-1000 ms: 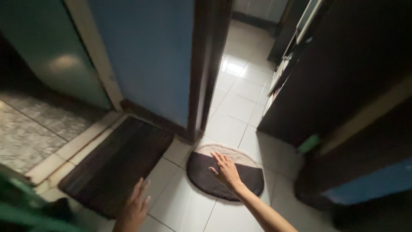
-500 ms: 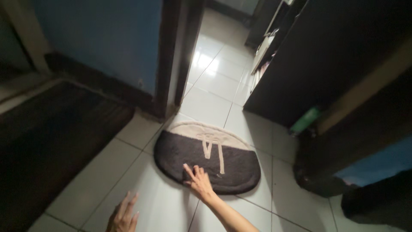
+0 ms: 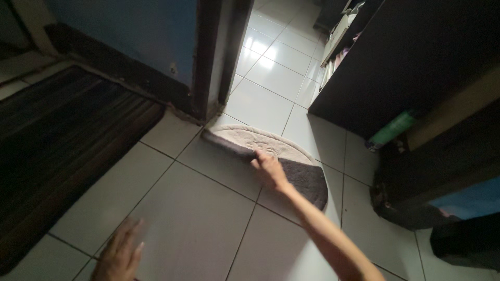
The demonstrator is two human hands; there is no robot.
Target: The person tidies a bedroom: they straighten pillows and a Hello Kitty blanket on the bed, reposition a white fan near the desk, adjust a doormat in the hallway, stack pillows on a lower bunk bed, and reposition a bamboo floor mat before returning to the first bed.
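My right hand (image 3: 268,169) has its fingers closed on the near edge of the small round mat (image 3: 271,156), pinching the fold. The mat is soft pile, dark grey on top, and the part folded over shows a pale beige backing with a faint stitched pattern. It lies on the floor (image 3: 208,208) just past the door frame (image 3: 208,57), one end touching the frame's base. About half the grey top is covered by the flipped part, and my hand hides some of the fold line.

My left hand (image 3: 121,255) sits low at the frame bottom, blurred, fingers spread loose, holding nothing, over bare tile. The wrist is cut off.

The floor is glossy white square tile with thin dark grout lines and a bright glare patch further down the passage. A striped doormat (image 3: 67,140) lies on the left, rectangular, dark ribbed weave, cut off by the left edge, well apart from the round mat. The blue wall panel (image 3: 130,26) above it looks smooth and matt, and its dark skirting is chipped.

A dark cabinet (image 3: 416,57) stands on the right, flat-faced, too dim for detail. A green bottle-like thing (image 3: 391,130) lies at its foot, hard to make out. Open shelving (image 3: 338,36) further back holds pale items I cannot identify.
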